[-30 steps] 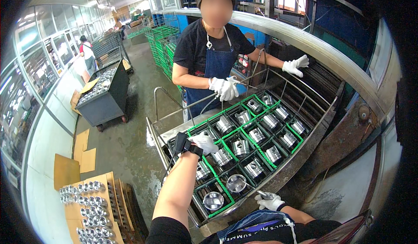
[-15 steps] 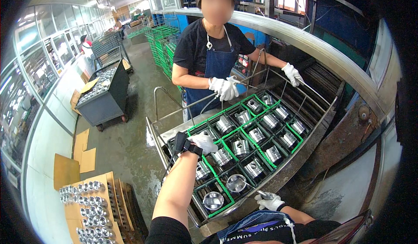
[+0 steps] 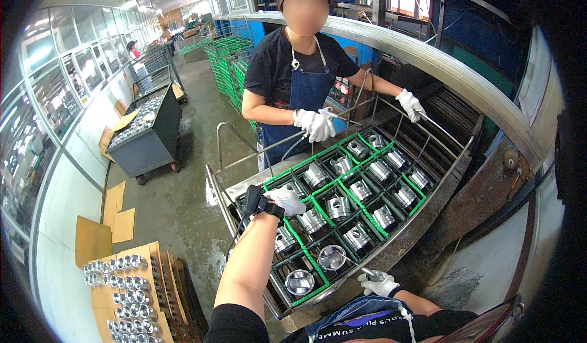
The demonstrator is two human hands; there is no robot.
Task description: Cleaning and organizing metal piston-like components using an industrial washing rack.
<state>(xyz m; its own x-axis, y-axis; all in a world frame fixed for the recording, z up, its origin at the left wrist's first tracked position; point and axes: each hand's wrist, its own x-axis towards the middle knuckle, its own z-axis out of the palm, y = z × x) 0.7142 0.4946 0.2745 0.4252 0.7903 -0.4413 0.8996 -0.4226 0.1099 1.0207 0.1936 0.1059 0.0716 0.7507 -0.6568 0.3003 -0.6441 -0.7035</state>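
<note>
Several silver pistons [image 3: 337, 208] sit in the compartments of a green-edged wire basket [image 3: 327, 291], which lies in a metal frame in front of me. My left hand [image 3: 287, 202], in a white glove with a black strap and device at the wrist, rests on the basket's left part beside a piston. Its fingers look curled downward, and what they hold is hidden. Near the front edge, my gloved right hand [image 3: 382, 285] is closed on a metal rod-like tool [image 3: 372, 274]. Two pistons [image 3: 299, 282] at the near left corner stand with their round hollow ends showing.
Across the basket a co-worker [image 3: 299, 74] in a blue apron and white gloves holds the frame rail [image 3: 437, 123]. A grey wheeled bin [image 3: 150, 144] of metal parts stands left. Boards with rows of pistons [image 3: 131, 294] are at lower left. Green wire baskets [image 3: 226, 55] are stacked behind.
My hands, the pistons and the co-worker show no visible movement. A distant person at the far left has shifted slightly to the right.
</note>
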